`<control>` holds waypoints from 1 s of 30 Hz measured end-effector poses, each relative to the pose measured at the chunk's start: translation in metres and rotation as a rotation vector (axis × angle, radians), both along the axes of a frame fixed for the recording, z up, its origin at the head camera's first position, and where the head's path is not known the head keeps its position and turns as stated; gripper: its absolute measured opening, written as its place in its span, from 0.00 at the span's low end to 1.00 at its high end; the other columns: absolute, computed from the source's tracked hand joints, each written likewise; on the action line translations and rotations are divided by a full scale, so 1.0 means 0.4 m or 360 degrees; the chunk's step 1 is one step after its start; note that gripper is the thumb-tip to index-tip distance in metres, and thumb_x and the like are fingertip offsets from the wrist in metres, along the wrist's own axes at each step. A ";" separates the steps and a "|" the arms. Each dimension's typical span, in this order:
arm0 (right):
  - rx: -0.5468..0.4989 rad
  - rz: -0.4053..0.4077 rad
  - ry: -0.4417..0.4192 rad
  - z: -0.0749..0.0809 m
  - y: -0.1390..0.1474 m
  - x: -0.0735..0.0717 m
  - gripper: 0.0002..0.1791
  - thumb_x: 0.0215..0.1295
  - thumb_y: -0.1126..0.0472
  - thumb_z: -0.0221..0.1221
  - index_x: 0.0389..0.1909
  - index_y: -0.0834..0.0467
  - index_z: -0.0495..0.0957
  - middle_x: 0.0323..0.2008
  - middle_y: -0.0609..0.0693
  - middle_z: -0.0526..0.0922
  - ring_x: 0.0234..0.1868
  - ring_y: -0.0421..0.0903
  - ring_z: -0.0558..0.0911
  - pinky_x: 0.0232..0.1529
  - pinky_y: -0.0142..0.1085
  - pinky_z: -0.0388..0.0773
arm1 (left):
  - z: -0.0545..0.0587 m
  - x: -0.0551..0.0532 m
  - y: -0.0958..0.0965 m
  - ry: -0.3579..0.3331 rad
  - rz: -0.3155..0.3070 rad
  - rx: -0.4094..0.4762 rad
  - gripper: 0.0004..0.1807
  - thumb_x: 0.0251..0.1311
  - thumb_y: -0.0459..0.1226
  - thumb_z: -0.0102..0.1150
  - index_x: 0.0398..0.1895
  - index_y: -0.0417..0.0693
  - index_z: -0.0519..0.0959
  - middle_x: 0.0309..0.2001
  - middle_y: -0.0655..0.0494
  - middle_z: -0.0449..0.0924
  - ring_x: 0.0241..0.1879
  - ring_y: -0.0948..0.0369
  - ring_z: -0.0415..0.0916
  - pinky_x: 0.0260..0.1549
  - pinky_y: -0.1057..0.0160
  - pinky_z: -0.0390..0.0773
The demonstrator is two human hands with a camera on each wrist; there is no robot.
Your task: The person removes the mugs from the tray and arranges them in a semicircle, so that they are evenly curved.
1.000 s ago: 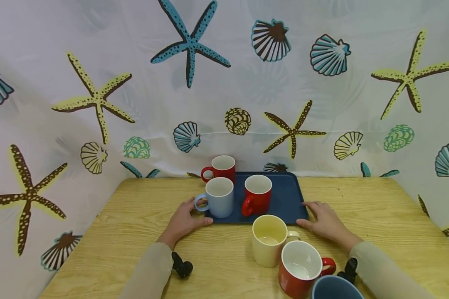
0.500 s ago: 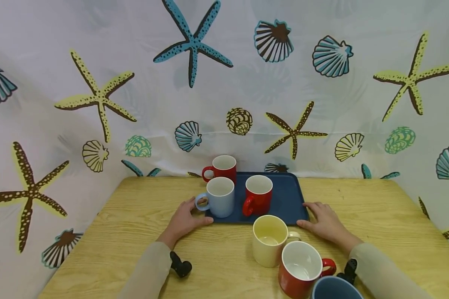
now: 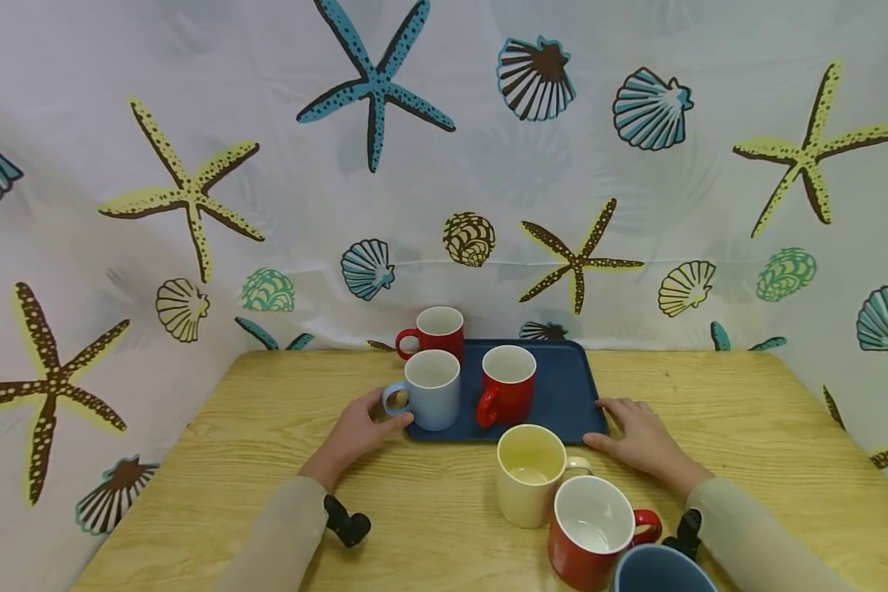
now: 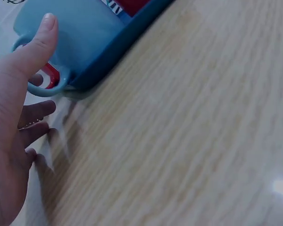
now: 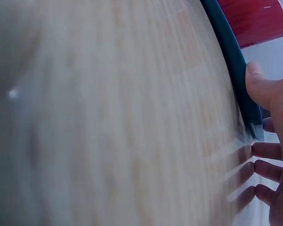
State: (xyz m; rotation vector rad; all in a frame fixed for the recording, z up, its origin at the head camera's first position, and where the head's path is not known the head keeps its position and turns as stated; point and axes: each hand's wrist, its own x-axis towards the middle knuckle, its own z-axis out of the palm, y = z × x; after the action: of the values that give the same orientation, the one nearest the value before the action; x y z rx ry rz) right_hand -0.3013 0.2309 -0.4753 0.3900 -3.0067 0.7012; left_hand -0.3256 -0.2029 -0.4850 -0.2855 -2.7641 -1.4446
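Observation:
A dark blue tray (image 3: 570, 395) lies at the back of the table with a light blue mug (image 3: 437, 403) and a red mug (image 3: 516, 399) on it. Behind the light blue mug, at the tray's back left, stands another red mug (image 3: 453, 341). My left hand (image 3: 355, 429) is beside the light blue mug's handle, its thumb up and its fingers loose; in the left wrist view a fingertip (image 4: 36, 79) shows through the handle (image 4: 61, 87). My right hand (image 3: 640, 436) holds the tray's front right corner, thumb on the front edge and index finger by the side.
In front of the tray stand a yellow mug (image 3: 521, 493), a red mug with white inside (image 3: 573, 551) and a blue mug (image 3: 666, 571), in a row towards the front right. A white cloth (image 3: 488, 181) printed with starfish and shells hangs behind the wooden table (image 3: 229, 460).
My left hand has drawn slightly back to the left, and its thumb has lifted off the tray's front left corner. The right hand, tray and mugs stay in place.

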 end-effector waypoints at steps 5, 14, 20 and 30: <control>-0.0004 -0.0005 0.0002 -0.004 0.002 -0.001 0.43 0.54 0.34 0.58 0.62 0.60 0.66 0.59 0.64 0.68 0.58 0.63 0.65 0.55 0.61 0.61 | 0.025 0.003 0.002 -0.0033 -0.0020 0.0176 0.32 0.58 0.49 0.60 0.63 0.45 0.67 0.56 0.43 0.73 0.58 0.49 0.67 0.55 0.48 0.66; -0.0009 0.0000 0.0029 -0.008 0.006 -0.001 0.43 0.54 0.34 0.58 0.62 0.61 0.66 0.59 0.65 0.68 0.58 0.64 0.64 0.55 0.62 0.60 | 0.056 0.011 0.005 -0.0166 -0.0030 0.0293 0.34 0.62 0.58 0.48 0.66 0.49 0.64 0.59 0.44 0.70 0.58 0.50 0.67 0.52 0.48 0.69; -0.0015 -0.0001 0.0020 -0.008 0.005 -0.002 0.43 0.54 0.34 0.58 0.62 0.61 0.66 0.60 0.65 0.68 0.59 0.64 0.64 0.55 0.62 0.59 | 0.083 0.014 0.016 -0.0330 0.0012 0.0281 0.35 0.61 0.60 0.47 0.66 0.51 0.64 0.57 0.44 0.70 0.55 0.49 0.69 0.47 0.49 0.73; -0.0035 0.0011 0.0033 -0.014 0.002 -0.005 0.42 0.55 0.36 0.59 0.62 0.61 0.66 0.60 0.65 0.68 0.59 0.64 0.64 0.57 0.61 0.59 | 0.110 0.001 0.011 -0.0601 0.0073 0.0247 0.31 0.64 0.59 0.44 0.59 0.47 0.68 0.45 0.42 0.76 0.41 0.50 0.78 0.37 0.54 0.75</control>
State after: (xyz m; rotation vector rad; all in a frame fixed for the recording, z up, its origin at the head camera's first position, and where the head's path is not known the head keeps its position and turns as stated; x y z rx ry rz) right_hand -0.3033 0.2318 -0.4809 0.4044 -2.9772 0.7251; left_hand -0.3253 -0.1984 -0.4409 0.0612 -2.8803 -1.8593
